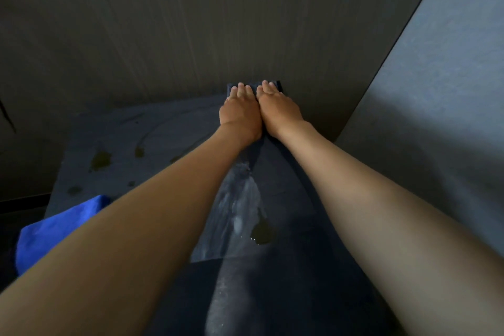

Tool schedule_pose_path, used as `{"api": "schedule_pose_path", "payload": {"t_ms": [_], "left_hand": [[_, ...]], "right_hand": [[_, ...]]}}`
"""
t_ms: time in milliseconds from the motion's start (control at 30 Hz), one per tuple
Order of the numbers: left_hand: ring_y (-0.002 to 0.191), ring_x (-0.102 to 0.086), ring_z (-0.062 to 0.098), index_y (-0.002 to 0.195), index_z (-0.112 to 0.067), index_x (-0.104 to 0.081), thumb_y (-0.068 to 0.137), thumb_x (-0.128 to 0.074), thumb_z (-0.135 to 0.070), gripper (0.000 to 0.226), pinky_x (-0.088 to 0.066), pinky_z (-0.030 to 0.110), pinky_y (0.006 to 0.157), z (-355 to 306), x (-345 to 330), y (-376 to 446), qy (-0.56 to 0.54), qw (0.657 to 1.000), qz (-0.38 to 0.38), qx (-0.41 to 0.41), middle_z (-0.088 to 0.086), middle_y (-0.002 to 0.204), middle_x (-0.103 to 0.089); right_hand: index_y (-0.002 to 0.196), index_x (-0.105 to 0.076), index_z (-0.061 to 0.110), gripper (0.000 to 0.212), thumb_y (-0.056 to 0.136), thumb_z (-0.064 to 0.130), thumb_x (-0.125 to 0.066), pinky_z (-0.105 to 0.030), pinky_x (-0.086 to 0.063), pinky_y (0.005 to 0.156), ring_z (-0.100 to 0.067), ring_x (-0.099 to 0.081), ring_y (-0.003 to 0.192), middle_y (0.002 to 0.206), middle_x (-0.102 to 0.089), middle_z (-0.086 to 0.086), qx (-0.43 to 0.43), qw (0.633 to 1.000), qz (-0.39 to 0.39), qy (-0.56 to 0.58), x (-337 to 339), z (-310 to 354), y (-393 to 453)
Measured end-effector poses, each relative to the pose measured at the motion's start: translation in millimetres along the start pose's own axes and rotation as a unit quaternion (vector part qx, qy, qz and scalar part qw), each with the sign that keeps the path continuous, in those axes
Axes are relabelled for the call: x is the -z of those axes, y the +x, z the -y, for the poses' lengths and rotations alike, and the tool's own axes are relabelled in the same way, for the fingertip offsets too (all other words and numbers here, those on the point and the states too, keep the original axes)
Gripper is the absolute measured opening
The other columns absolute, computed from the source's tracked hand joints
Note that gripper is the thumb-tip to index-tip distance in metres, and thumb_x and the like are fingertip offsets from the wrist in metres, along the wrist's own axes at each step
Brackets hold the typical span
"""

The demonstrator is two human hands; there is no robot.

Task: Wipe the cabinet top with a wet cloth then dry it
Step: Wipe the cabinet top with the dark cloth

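Observation:
A dark cloth [278, 85] lies flat at the far edge of the dark cabinet top [114, 133], against the back wall. My left hand [240, 114] and my right hand [278, 109] press down on it side by side, palms flat, fingers together and extended. Most of the cloth is hidden beneath them; only its far corners show. Wet streaks and a small puddle [263, 233] shine on the surface between my forearms. Several yellowish damp spots [101, 159] mark the left part of the top.
A bright blue cloth [54, 229] sits bunched at the near left corner of the cabinet top. A dark panelled wall [163, 22] rises just behind the hands. A grey wall panel [436, 103] closes in the right side.

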State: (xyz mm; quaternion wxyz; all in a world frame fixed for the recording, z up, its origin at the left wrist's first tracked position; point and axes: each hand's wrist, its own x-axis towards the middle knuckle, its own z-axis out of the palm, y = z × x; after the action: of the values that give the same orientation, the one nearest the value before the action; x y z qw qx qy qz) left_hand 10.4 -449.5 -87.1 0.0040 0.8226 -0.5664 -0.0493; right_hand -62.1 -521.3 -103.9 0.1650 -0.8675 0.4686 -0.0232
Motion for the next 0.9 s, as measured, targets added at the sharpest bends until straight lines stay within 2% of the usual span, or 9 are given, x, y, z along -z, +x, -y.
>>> {"api": "schedule_pose_path", "payload": {"t_ms": [133,300,400,633,900], "left_hand": [[0.149,-0.009,0.026,0.153,0.000,-0.007,0.095,-0.056,-0.032,0.082,-0.018,0.034,0.120,11,5,4,0.009,1.000,-0.011,-0.020,0.015,0.160,-0.010],[0.146,-0.020,0.027,0.150,-0.001,-0.019,0.095,-0.052,-0.031,0.070,-0.022,0.034,0.116,29,11,4,0.017,0.999,-0.023,-0.027,0.014,0.154,-0.027],[0.147,-0.016,0.027,0.151,-0.001,-0.016,0.096,-0.049,-0.030,0.070,-0.020,0.035,0.117,44,12,0,0.008,1.000,-0.010,-0.019,0.014,0.157,-0.022],[0.150,-0.002,0.027,0.154,-0.002,-0.001,0.099,-0.044,-0.029,0.075,-0.010,0.034,0.121,57,8,-18,0.008,1.000,0.009,-0.012,0.015,0.161,-0.002],[0.150,0.000,0.024,0.155,-0.005,0.000,0.102,-0.036,-0.031,0.069,-0.014,0.035,0.120,53,8,-61,-0.008,1.000,0.025,0.016,0.012,0.162,0.002]], "right_hand": [[0.155,-0.015,0.005,0.050,0.106,0.016,-0.021,-0.041,-0.019,0.119,-0.025,-0.013,0.151,0.164,-0.008,-0.010,0.015,1.000,-0.008,-0.017,-1,10,7],[0.153,-0.021,0.005,0.049,0.105,0.015,-0.019,-0.042,-0.025,0.117,-0.027,-0.019,0.149,0.163,-0.013,-0.011,0.021,1.000,-0.009,-0.005,-7,28,16],[0.151,-0.026,0.006,0.047,0.105,0.013,-0.019,-0.043,-0.028,0.116,-0.027,-0.021,0.148,0.162,-0.016,-0.011,0.033,0.999,-0.019,0.002,-13,43,15],[0.155,-0.016,0.006,0.050,0.106,0.016,-0.017,-0.042,-0.022,0.120,-0.024,-0.012,0.151,0.164,-0.008,-0.010,0.038,0.999,-0.006,0.002,-18,56,-1],[0.155,-0.017,0.007,0.050,0.107,0.019,-0.022,-0.042,-0.022,0.120,-0.023,-0.011,0.151,0.164,-0.007,-0.009,0.051,0.999,0.009,0.004,-20,62,-43]]}}
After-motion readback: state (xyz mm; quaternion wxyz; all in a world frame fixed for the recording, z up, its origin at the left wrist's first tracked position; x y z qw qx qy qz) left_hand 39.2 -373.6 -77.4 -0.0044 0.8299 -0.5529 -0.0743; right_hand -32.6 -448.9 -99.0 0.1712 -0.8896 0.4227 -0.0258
